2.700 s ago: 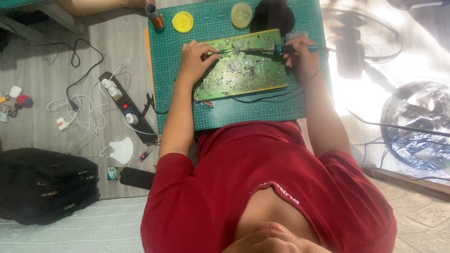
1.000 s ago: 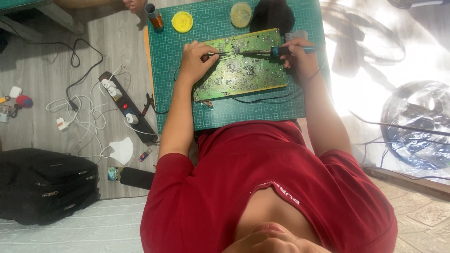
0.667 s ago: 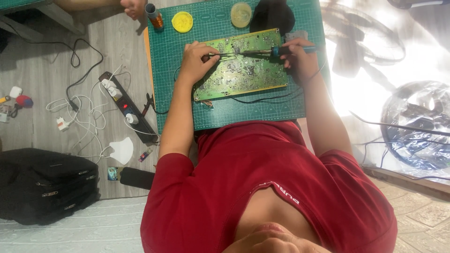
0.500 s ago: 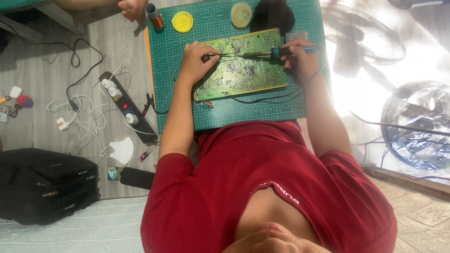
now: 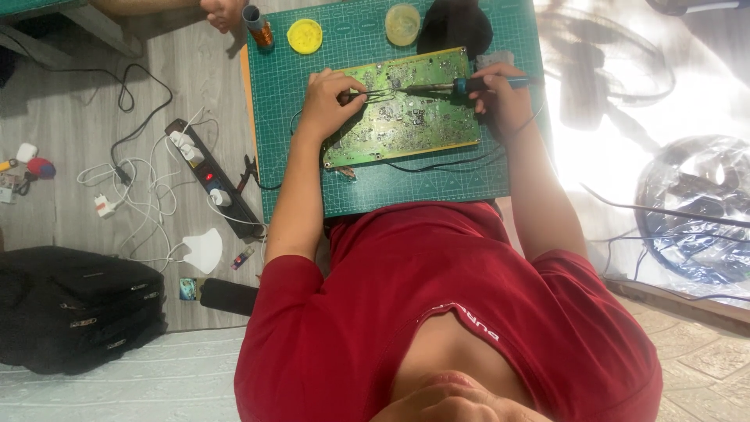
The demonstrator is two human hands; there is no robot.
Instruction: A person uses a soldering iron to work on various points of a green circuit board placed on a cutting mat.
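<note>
A green circuit board (image 5: 406,117) lies on a green cutting mat (image 5: 391,187) on the floor in front of me. My left hand (image 5: 328,101) rests on the board's left end and grips thin metal tweezers (image 5: 373,95), whose tips point right over the board. My right hand (image 5: 500,98) holds a soldering iron with a blue handle (image 5: 469,84). The iron's tip reaches left and meets the tweezer tips near the board's upper middle. Black wires (image 5: 437,166) run along the board's near edge.
At the mat's far edge stand a copper-coloured spool (image 5: 258,23), a yellow round lid (image 5: 305,35), a pale round tin (image 5: 402,23) and a black lump (image 5: 455,27). Another person's hand (image 5: 223,12) is beside the spool. Left: power strip (image 5: 211,176), white cables, black bag (image 5: 78,305). Right: a plastic-wrapped fan (image 5: 695,211).
Another person's hand has come into view at the top, beside the spool. My hands have shifted slightly, still holding the tweezers and iron on the board.
</note>
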